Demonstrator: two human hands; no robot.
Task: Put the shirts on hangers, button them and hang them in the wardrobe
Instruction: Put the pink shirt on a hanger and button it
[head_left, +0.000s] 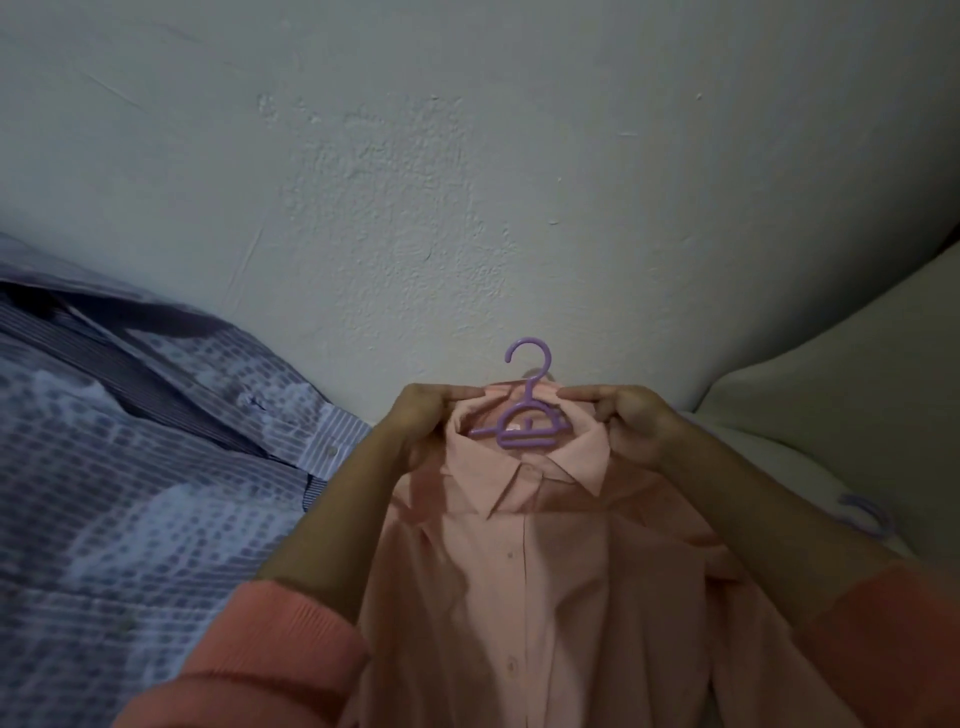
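Gripping pink shirt (524, 597) on hanger (522, 421)

I see a pink shirt (519, 597) lying flat with its front up and its collar folded down. Its buttons run down the middle and look done up. A purple hanger (524, 415) sits inside the collar, and its hook pokes out past the top. A blue striped shirt (130, 441) lies spread out to the left. Another purple hanger (867, 514) lies at the right, blurry.
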